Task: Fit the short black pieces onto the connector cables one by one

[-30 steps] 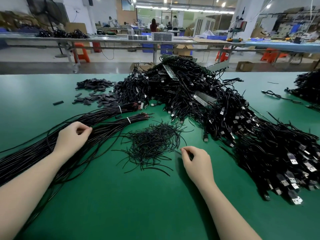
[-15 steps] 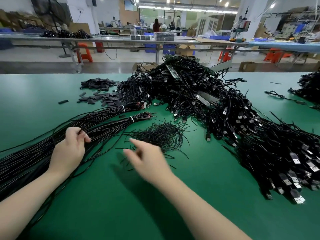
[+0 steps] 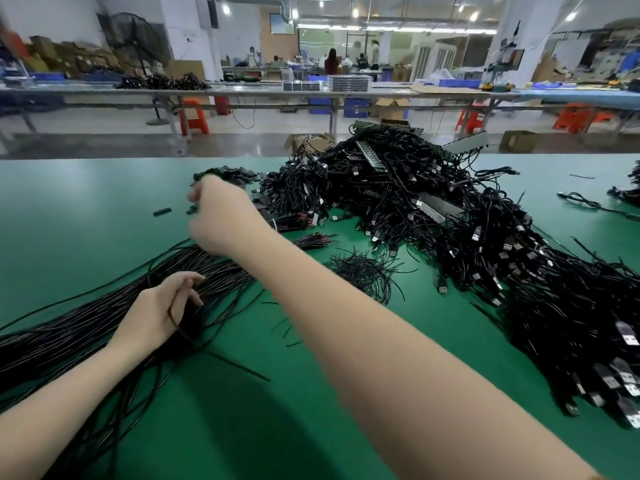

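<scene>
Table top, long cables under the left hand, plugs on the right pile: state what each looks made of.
Table top: looks like a green rubber or vinyl mat, smooth and semi-matte, with soft glare. Long cables: black plastic-jacketed wire, slightly glossy; they bend in loose curves, with reddish conductor tips at the far ends. Plugs: black moulded plastic bodies with silvery, probably metal, tips.

Bright overhead ceiling lights, soft arm shadows on the table (image 3: pixel 86 209), blurred wide-angle edges.
</scene>
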Available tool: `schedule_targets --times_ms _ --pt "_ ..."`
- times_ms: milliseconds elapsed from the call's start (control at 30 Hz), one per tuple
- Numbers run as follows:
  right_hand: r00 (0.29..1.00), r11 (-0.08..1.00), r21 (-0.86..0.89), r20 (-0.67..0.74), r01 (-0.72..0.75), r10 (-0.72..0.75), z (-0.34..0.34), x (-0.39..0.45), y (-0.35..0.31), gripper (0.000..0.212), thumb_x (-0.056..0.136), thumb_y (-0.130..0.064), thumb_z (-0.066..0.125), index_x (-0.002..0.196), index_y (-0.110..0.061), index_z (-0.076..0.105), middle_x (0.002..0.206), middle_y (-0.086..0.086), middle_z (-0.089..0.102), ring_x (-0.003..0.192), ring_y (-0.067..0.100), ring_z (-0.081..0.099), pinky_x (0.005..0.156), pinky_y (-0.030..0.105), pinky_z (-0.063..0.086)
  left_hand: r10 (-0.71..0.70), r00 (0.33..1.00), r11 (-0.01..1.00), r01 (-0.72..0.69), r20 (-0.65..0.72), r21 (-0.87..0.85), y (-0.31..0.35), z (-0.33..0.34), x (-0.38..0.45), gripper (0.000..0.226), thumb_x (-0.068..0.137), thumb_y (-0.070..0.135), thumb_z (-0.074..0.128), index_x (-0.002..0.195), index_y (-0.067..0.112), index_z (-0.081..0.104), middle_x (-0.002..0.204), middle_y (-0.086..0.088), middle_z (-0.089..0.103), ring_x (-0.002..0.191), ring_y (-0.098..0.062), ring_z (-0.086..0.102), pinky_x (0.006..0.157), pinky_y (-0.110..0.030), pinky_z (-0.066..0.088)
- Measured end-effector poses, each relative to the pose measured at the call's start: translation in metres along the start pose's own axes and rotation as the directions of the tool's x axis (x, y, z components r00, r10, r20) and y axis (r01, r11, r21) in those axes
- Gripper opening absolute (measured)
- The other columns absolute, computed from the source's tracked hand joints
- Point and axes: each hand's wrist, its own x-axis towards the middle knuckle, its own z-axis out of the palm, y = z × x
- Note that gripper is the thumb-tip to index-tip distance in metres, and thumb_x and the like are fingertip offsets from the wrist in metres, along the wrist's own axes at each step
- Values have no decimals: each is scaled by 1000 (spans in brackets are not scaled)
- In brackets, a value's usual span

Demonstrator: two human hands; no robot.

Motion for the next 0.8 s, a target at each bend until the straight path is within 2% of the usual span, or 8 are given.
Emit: schedule_targets --times_ms 67,133,200,333,433,533,667,800 --pt "965 980 -200 257 5 47 25 -16 17 47 90 -15 62 134 -7 48 136 16 52 116 33 55 97 39 48 -32 999 999 32 43 20 10 -3 12 12 97 17 54 105 25 57 84 3 73 77 -24 68 73 -32 50" --pt "943 982 -168 330 90 -30 52 -33 29 48 92 -30 64 133 -10 49 140 16 47 122 35 49 98 39 45 -33 991 999 38 131 -37 28 -9 21 44 67 22 65 110 18 58 95 -9 71 87 -30 65 80 -43 51" --pt "968 999 -48 250 1 11 72 -40 33 48 93 -32 61 133 -9 46 134 21 46 116 39 50 89 43 47 0 985 998 12 174 -66 38 -5 26 56 54 29 60 109 20 58 93 -8 68 87 -31 63 80 -45 51" --pt "969 960 -176 78 -219 235 72 -37 38 28 93 -3 52 121 -3 57 115 19 60 104 37 59 70 35 41 -51 998 994 48 35 98 33 10 26 31 84 8 58 103 32 59 79 6 65 73 -26 61 64 -39 50" --pt "997 889 -457 64 -11 45 36 -34 34 15 92 -5 54 100 -8 66 93 7 65 79 29 61 60 32 39 -20 1000 989 18 13 148 16 14 15 24 89 22 66 78 39 54 67 12 61 60 -15 57 54 -31 43" --pt "991 794 -595 27 121 -131 -10 -27 19 15 98 -17 51 99 -11 65 68 -3 49 66 20 57 54 33 47 10 1000 990 -7 -21 141 3 14 9 6 91 35 64 85 36 64 78 16 68 71 -6 63 61 -30 50" --pt "982 880 -464 -95 100 -162 -96 -24 -3 22 101 -23 46 109 -12 63 85 -4 62 69 6 59 62 20 56 16 999 995 -20 32 98 -3 4 9 1 90 40 63 89 40 64 85 25 67 80 7 61 66 -20 45" --pt "937 933 -357 -308 46 -164 -176 -50 -10 25 102 -24 46 110 -9 65 74 -9 56 44 -5 47 42 5 38 76 995 981 -86 61 172 -1 3 4 5 93 38 58 89 39 60 82 24 66 72 10 57 62 -23 44"
